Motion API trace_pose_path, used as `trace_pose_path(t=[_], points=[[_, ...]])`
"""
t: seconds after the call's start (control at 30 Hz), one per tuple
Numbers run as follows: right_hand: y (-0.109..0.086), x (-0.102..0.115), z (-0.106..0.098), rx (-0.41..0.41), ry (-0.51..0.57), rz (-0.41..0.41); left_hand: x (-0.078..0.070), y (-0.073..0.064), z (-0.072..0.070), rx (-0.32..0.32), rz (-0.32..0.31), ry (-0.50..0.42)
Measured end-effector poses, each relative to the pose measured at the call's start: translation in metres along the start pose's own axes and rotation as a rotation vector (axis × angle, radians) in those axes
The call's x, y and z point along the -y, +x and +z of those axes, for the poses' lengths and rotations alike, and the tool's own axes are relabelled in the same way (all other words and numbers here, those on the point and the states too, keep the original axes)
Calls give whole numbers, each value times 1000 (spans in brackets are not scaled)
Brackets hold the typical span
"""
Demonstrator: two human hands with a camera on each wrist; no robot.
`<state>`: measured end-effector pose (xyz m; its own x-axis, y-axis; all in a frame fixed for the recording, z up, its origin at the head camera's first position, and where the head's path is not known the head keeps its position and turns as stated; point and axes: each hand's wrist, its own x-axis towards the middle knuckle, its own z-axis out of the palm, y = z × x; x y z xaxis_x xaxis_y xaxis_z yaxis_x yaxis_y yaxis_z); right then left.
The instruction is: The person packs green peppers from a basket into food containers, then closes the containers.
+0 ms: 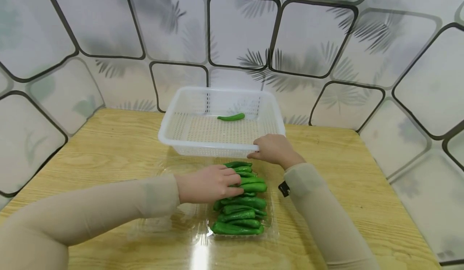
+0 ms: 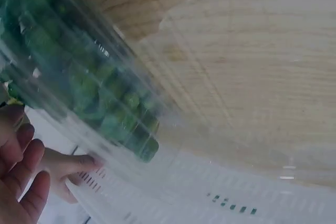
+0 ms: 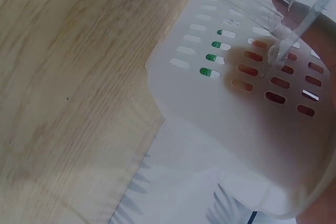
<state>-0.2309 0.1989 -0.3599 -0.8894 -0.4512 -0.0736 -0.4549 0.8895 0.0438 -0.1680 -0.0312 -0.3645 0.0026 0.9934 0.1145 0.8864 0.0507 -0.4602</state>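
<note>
Long green chili peppers [image 1: 242, 202] lie stacked in a clear plastic clamshell box [image 1: 274, 221]. Over the upper part of the pile is my left hand [image 1: 210, 183], its fingertips at the peppers. In the left wrist view the fingers of this left hand [image 2: 18, 174] are loosely bent and spread, and no pepper shows between them. My right hand [image 1: 275, 149] grips the front right rim of a white perforated plastic basket [image 1: 206, 146], thumb and fingers on either side of it. Inside the basket lies a single green chili pepper [image 1: 232, 117].
The box's clear lid [image 1: 163, 221] lies folded open to the left, partly under my left forearm. Behind the basket stands a patterned wall covering [image 1: 239, 32], which also runs down both sides of the wooden table [image 1: 119, 149].
</note>
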Motion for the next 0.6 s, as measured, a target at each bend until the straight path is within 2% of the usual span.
trace_pose_path(t=[0.17,0.27,0.47,0.6], points=[[1,0,-1,2,16,-4,16,1,-6,-107,-113,-56],[1,0,-1,14,29,-3,31,2,-9,-137,-212,-82],[2,-1,-1,34,36,3,66,8,-14,-142,-417,-200],[2,-1,-1,26,31,4,90,17,-13,-93,-570,-311]])
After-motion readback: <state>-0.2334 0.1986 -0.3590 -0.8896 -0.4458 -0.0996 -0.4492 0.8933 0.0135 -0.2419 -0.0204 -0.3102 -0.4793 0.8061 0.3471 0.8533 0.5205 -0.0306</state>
